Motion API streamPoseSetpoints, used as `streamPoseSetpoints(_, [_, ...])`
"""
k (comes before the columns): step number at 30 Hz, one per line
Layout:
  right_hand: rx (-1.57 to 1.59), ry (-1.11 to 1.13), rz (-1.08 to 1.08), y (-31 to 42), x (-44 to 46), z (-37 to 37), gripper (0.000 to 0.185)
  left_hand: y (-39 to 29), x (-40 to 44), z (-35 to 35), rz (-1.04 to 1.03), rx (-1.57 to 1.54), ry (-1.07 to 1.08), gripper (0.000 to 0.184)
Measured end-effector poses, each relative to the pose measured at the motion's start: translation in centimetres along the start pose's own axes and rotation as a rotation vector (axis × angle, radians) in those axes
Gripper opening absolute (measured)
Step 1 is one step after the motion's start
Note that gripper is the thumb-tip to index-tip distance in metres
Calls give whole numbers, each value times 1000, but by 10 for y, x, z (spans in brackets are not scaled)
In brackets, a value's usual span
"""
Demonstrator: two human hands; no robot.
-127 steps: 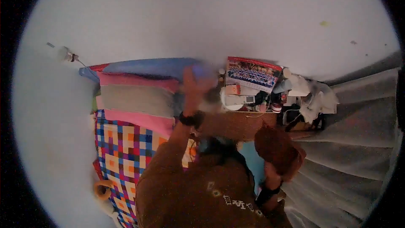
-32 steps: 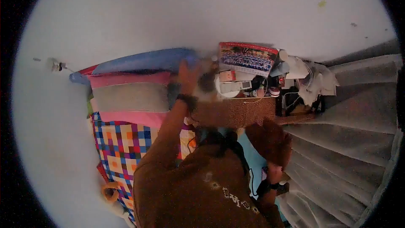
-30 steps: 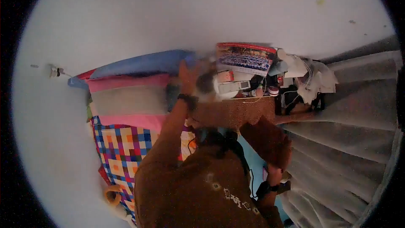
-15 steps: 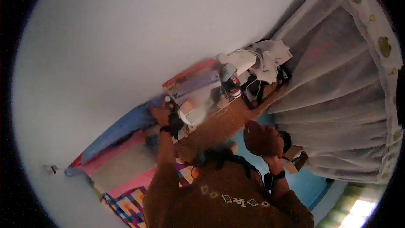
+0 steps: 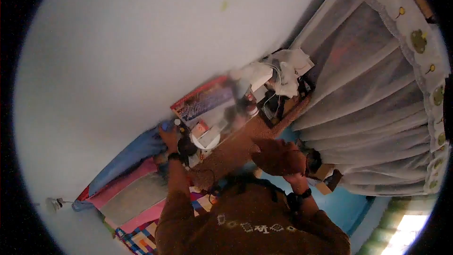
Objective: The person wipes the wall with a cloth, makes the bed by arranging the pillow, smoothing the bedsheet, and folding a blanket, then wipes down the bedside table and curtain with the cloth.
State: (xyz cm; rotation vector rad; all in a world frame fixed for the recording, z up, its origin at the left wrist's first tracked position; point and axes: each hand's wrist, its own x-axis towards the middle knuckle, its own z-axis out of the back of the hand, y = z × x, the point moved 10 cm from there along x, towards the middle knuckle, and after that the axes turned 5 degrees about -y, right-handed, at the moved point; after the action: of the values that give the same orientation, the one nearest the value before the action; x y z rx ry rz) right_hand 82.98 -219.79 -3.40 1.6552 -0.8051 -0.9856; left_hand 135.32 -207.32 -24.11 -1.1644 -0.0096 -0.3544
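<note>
My left hand [image 5: 168, 139] reaches to the far left end of the brown-covered table [image 5: 232, 145]. Its fingers are bent around a small blue round-topped object [image 5: 166, 125], whose kind I cannot make out. Just right of this hand stand a small white-capped item [image 5: 177, 122] and a dark object [image 5: 187, 145]. My right hand [image 5: 281, 157] hangs over the table's front edge, blurred, its fingers stretched to the left with nothing visible in them. Near the left hand, a white round dish [image 5: 211, 142] bears a small red and white box [image 5: 200, 128].
A purple picture box [image 5: 207, 100] leans by the wall. White bags and cables [image 5: 286, 78] pile up at the table's right end. Blue cloth [image 5: 125, 163] and a patchwork cover [image 5: 141, 236] lie at left. A sheer curtain [image 5: 363, 113] hangs at right, above a cardboard box [image 5: 324, 172].
The view has shifted slightly. My right hand has moved left and its fingers have stretched out from a more closed shape. My left hand stays at the blue object.
</note>
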Motion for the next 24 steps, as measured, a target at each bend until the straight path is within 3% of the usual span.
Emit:
streamPoseSetpoints(2, [364, -2, -82, 4, 6, -5, 34, -62, -10, 10, -286, 124, 92, 67])
streamPoseSetpoints(4, [1008, -79, -253, -6, 1, -8, 32, -46, -10, -6, -214, 204, 181, 59])
streamPoseSetpoints(5, [615, -74, -93, 2, 1, 4, 33, -40, -10, -14, -180, 246, 227, 55])
streamPoseSetpoints(6, [221, -88, 58, 9, 3, 15, 35, -39, -12, -3, -5, 202, 162, 53])
streamPoseSetpoints(8, [-156, -46, 212, 32, 3, 18, 40, -31, -25, 12, -110, 371, 5, 54])
streamPoseSetpoints(9, [-136, 25, 243, 52, 6, 11, 43, -11, -29, 8, -396, 565, -110, 57])
streamPoseSetpoints(11, [-139, 76, 219, 66, 3, 10, 45, -37, -40, 1, -557, 586, -211, 61])
streamPoseSetpoints(13, [-207, 23, 188, 64, -4, 29, 45, -115, -66, 32, -306, 262, -140, 62])
streamPoseSetpoints(16, [-413, -79, 389, 61, -29, 69, 45, -220, -124, 12, -549, 273, 43, 57])
streamPoseSetpoints(18, [65, -64, 344, 59, -29, 84, 48, -251, -170, -28, -366, -10, 356, 57])
streamPoseSetpoints(20, [54, -81, 415, 74, -35, 107, 48, -332, -243, -57, -171, -182, 733, 58])
streamPoseSetpoints(21, [-200, -113, 505, 95, -44, 117, 48, -364, -279, -71, -144, -207, 921, 59])
streamPoseSetpoints(23, [-760, -107, 404, 108, -51, 132, 45, -409, -351, -97, -54, -303, 1271, 62])
streamPoseSetpoints(24, [-1057, -67, 200, 98, -51, 142, 45, -420, -386, -110, 14, -372, 1434, 63])
